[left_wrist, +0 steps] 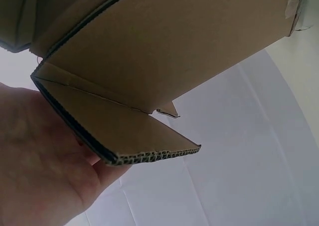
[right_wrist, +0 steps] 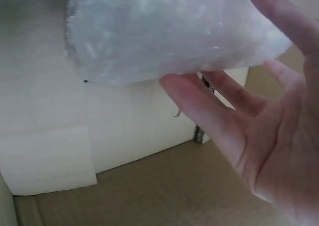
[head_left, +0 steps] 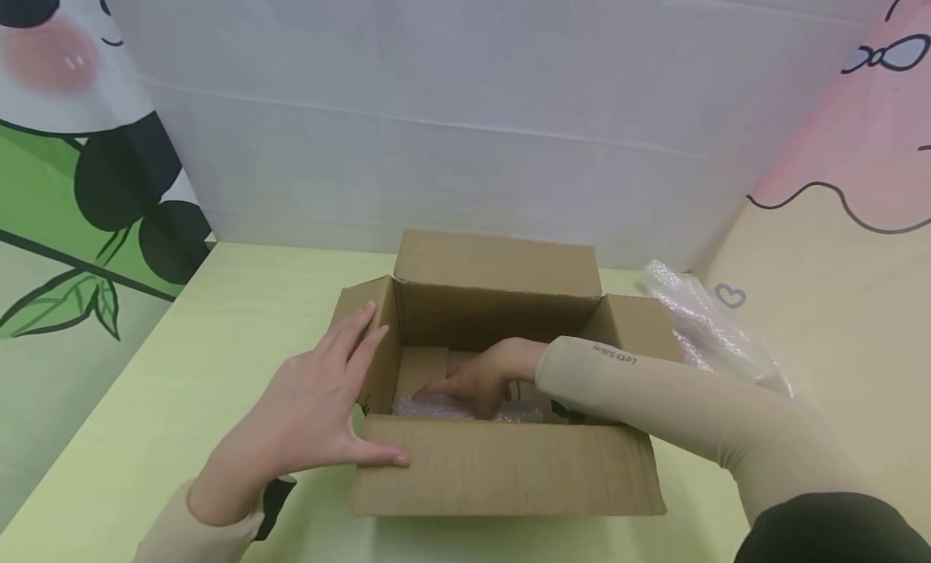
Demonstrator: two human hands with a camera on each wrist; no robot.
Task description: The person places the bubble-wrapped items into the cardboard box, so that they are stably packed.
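Observation:
An opened cardboard box (head_left: pixel 509 470) sits with its flaps folded outward. Spread along the box's left front corner, my left hand (head_left: pixel 309 405) has straight fingers against the left flap (left_wrist: pixel 119 121) and its thumb on the front flap. My right hand (head_left: pixel 486 377) reaches down inside the box. There it holds a clear bubble-wrap bundle (right_wrist: pixel 164 31), with digits on different sides of it in the right wrist view. The front wall hides part of that bundle in the head view, and what the wrap contains cannot be made out.
A loose length of bubble wrap (head_left: pixel 716 329) lies right of the box. Pale cardboard (right_wrist: pixel 134 121) shows inside the box. Behind the pale table (head_left: pixel 182 345) hangs a white sheet (head_left: pixel 436 102), with printed cartoon panels at both sides.

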